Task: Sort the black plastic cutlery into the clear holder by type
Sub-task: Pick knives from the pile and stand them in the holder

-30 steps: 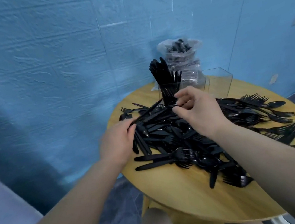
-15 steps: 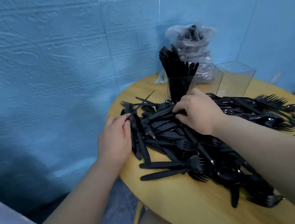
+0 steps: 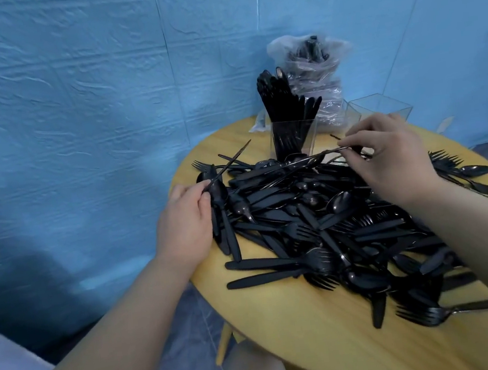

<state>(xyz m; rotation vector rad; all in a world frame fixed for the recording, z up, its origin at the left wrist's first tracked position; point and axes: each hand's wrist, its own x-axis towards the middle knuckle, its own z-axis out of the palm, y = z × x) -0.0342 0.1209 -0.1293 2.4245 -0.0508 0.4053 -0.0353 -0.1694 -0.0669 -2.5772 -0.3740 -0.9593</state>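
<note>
A big pile of black plastic cutlery (image 3: 326,224) covers the round wooden table (image 3: 299,330): knives, forks and spoons mixed. My left hand (image 3: 184,222) at the pile's left edge pinches a thin black piece (image 3: 228,163) that points up and away. Over the back of the pile, my right hand (image 3: 391,155) pinches the end of another long black piece (image 3: 309,159) lifted above the heap. Behind them stands the clear holder (image 3: 294,139); its left compartment is packed with upright black pieces, and its right compartments (image 3: 380,108) look empty.
A clear plastic bag (image 3: 313,79) with more black cutlery stands behind the holder against the blue wall. Loose forks and a spoon (image 3: 475,170) lie at the table's far right. The table's near edge is bare wood. A knee shows below it.
My right hand has lifted from the pile and drawn right, pulling a long piece up. My left hand has raised a thin piece at the left edge. The view moved closer.
</note>
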